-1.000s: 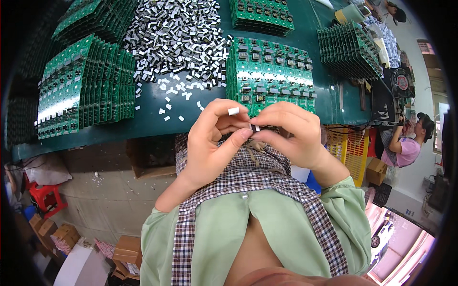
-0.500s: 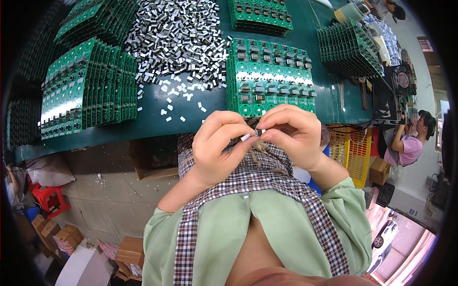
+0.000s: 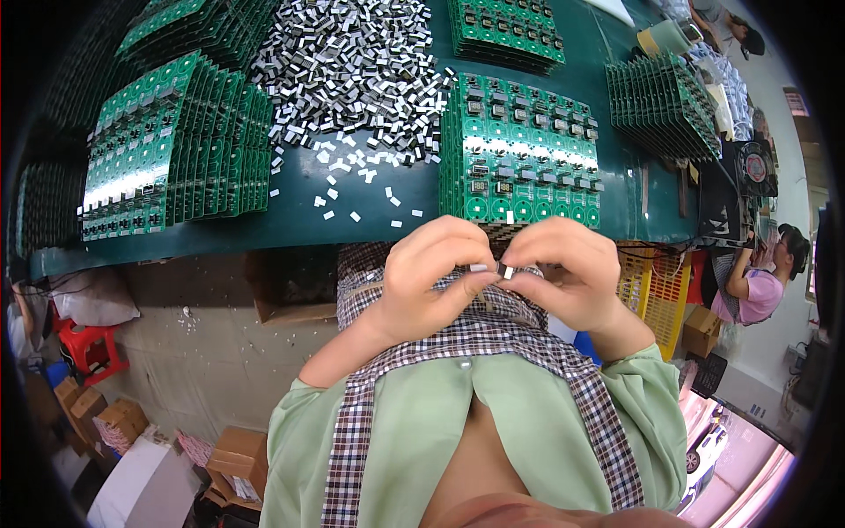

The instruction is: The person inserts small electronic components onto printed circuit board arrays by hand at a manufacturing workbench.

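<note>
Both my hands meet at the table's near edge, above my checked apron. My left hand [image 3: 437, 280] is closed, its thumb and fingers pinching a small white piece [image 3: 478, 267]. With thumb and fingertips, my right hand [image 3: 570, 271] grips a small black-and-white block [image 3: 508, 273], apparently a digit display module. The two pieces are close together; fingertips partly hide both. Just beyond my hands lies a stack of green circuit boards [image 3: 528, 163], with rows of dark components and two digit displays. A small white piece [image 3: 510, 216] shows at its near edge.
A big heap of small black-and-white blocks [image 3: 352, 79] covers the middle of the green table [image 3: 352, 227], with loose ones nearer me. Board stacks stand at left [image 3: 176, 150], back and right [image 3: 664, 106]. A yellow crate [image 3: 656, 286] is below right. A co-worker [image 3: 761, 282] sits farther right.
The view has shifted, so the table sits further right and lower in it. The block in my right fingers has turned to show its white face, and my fingertips have moved slightly apart.
</note>
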The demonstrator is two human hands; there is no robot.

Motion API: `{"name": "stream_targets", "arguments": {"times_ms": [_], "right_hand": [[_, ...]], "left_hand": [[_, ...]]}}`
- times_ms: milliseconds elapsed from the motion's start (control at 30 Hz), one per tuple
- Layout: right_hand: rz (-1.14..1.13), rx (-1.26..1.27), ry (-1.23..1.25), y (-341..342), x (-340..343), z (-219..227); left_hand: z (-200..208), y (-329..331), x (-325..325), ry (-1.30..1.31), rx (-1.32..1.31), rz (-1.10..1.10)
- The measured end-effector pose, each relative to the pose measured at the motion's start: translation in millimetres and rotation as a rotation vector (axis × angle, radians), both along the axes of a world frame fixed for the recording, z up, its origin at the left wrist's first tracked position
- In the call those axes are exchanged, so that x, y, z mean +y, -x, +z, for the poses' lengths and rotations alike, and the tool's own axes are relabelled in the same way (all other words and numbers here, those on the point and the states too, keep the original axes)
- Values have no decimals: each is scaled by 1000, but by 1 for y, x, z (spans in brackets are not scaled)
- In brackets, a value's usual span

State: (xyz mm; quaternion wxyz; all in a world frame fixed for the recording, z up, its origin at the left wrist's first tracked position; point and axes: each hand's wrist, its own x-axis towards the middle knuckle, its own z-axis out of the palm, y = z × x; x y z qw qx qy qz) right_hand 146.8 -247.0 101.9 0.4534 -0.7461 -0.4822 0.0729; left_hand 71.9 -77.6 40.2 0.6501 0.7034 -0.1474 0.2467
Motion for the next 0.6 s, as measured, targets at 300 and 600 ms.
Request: {"name": "stream_targets", "arguments": {"times_ms": [300,600], "right_hand": [[-166,-269,-70,7,2,-6],[-153,-224,-61,2,4,-5]], "left_hand": [[0,-1,1,-107,-29,127],[3,-7,-1,-100,-28,131]]}}
